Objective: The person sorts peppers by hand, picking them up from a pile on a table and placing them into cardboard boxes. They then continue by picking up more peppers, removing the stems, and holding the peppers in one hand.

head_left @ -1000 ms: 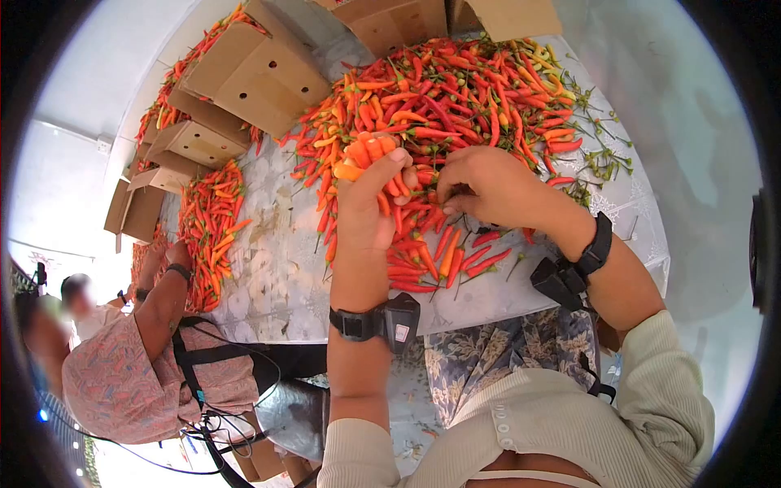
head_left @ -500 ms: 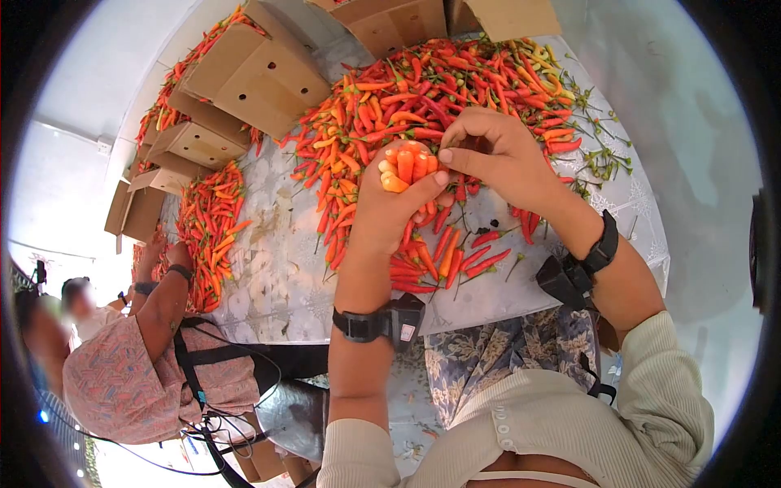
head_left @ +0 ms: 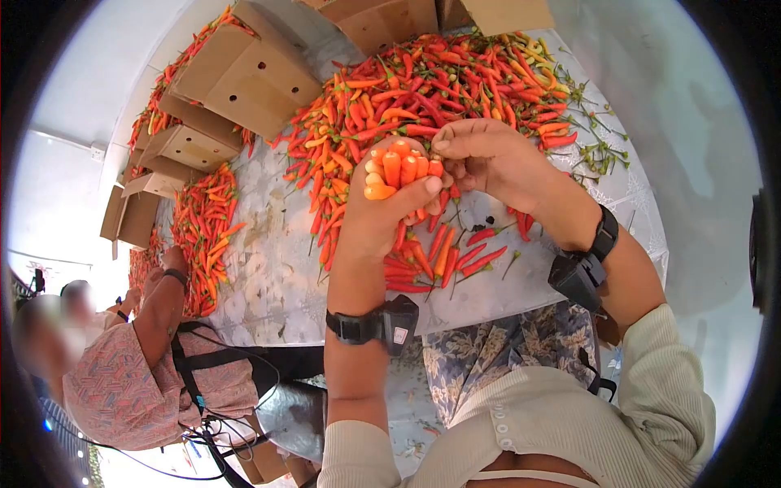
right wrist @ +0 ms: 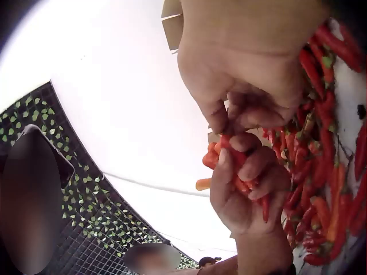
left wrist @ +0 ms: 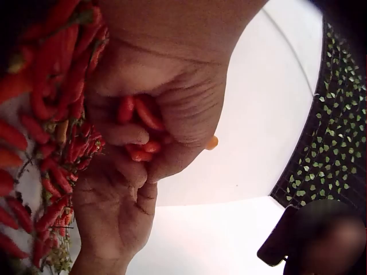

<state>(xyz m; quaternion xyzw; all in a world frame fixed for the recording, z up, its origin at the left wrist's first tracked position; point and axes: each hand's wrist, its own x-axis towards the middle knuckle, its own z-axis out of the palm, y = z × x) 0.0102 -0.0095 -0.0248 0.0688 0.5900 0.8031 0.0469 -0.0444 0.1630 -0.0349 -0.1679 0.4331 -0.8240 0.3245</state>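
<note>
My left hand (head_left: 381, 213) grips a bunch of orange and red chili peppers (head_left: 394, 169), their blunt stemless ends facing up in the head view. Red tips of the bunch poke out below its curled fingers in the right wrist view. Beside it, my right hand (head_left: 508, 167) has thumb and finger pinched at the top end of one red chili pepper (right wrist: 225, 139) at the bunch's edge. The pinched stem itself is mostly hidden by the fingertips. Under and beyond both hands spreads a large pile of chili peppers (head_left: 455, 77) with green stems.
Loose chili peppers (head_left: 480, 259) lie at the near table edge. Plucked green stems (head_left: 598, 150) are scattered at the right. Cardboard boxes (head_left: 248, 81) stand at the back left and back. Another person (head_left: 159, 374) works at a second chili pile (head_left: 199, 236) on the left.
My right hand has risen from low over the pile to the edge of the held bunch. The left hand has turned, so the bunch's cut ends show more. Its grip stays on the peppers.
</note>
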